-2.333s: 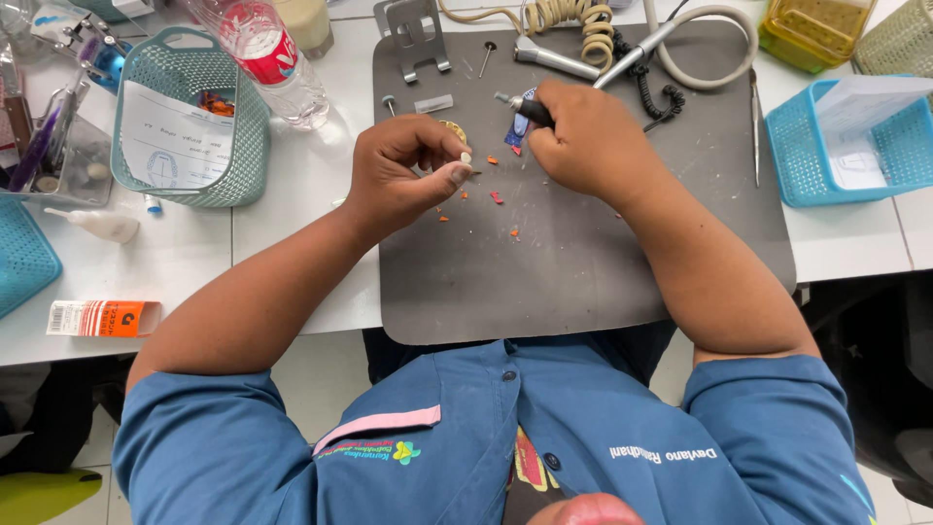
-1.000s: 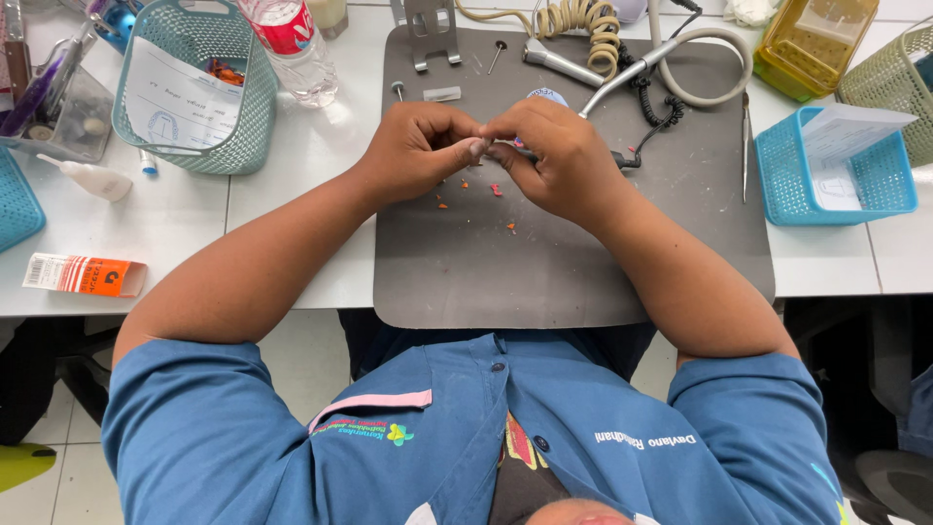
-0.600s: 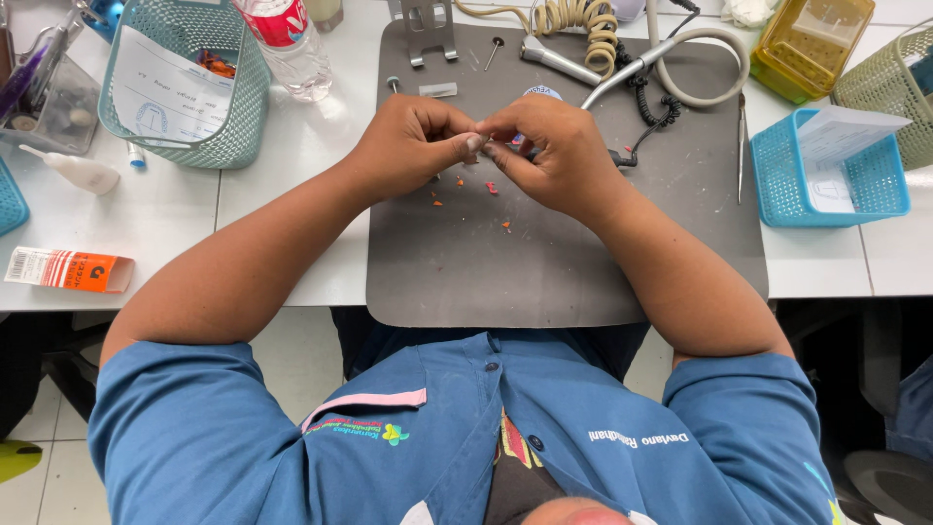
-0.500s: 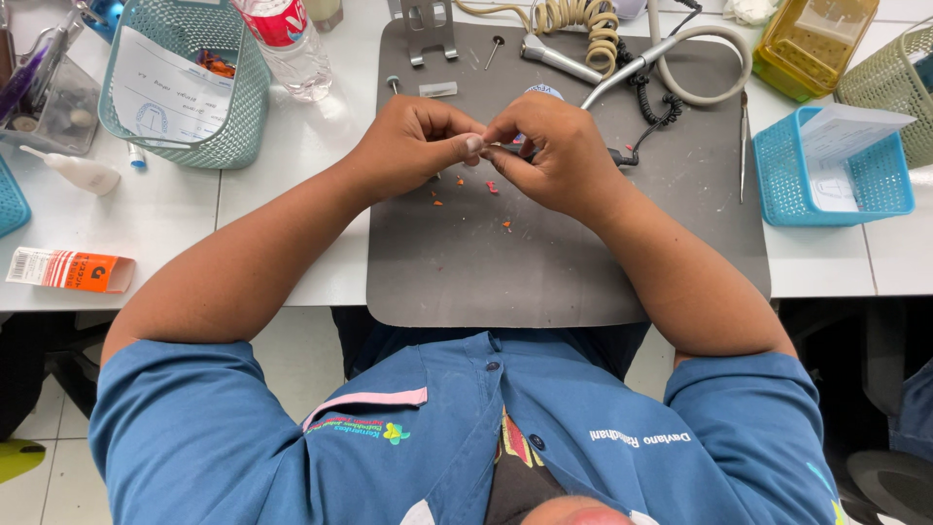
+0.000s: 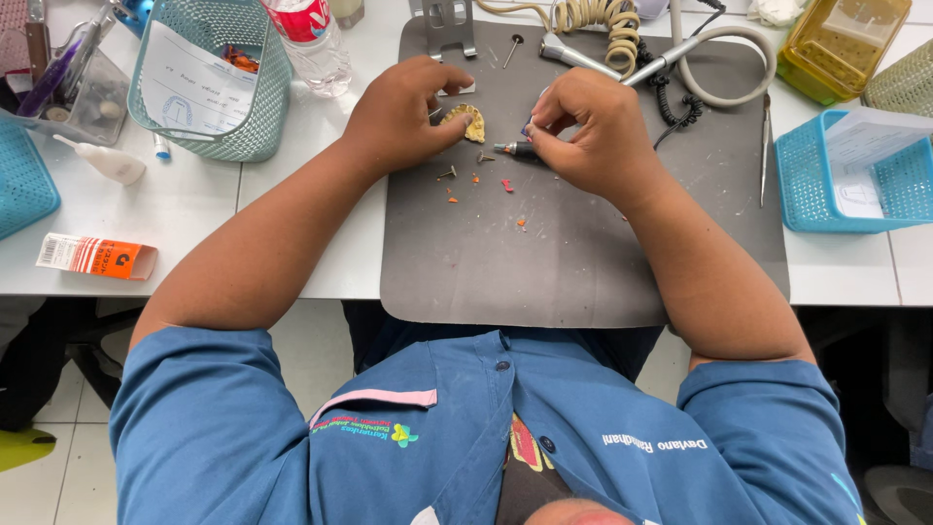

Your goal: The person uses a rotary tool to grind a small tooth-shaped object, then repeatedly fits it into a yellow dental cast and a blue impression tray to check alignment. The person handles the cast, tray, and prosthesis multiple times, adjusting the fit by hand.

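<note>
on the grey mat (image 5: pixel 583 262) at the desk's centre, left hand (image 5: pixel 403 117) pinches a small yellowish dental cast (image 5: pixel 465 121) between thumb and fingers, grip narrow and closed on it, cast resting low, touching or nearly touching the mat. right hand (image 5: pixel 593 131) sits at 3 o'clock of the cast, fingers curled tight round a slim handpiece (image 5: pixel 513 149), tip aimed toward 9 o'clock, just short of the cast.

risks, judged: tool tip is near the left thumb, so a slip off the cast's edge could nick the thumb. cast is held by one edge only, so side push from the tip could twist it out of the pinch. small orange bits (image 5: pixel 506 185) and a loose pin (image 5: pixel 446 175) lie at 6 o'clock of the cast, near both wrists; a forearm sweep could scatter them off the mat. coiled cord (image 5: pixel 593 19) at 12 o'clock could tug the handpiece if it snags.

pose: both forearms angle in from 6 o'clock toward the mat's top, elbows out, wrists low over the mat, hands apart with a gap between. green basket (image 5: pixel 209 78) and plastic bottle (image 5: pixel 309 44) stand at 10 o'clock of the left hand, well apart from it.
</note>
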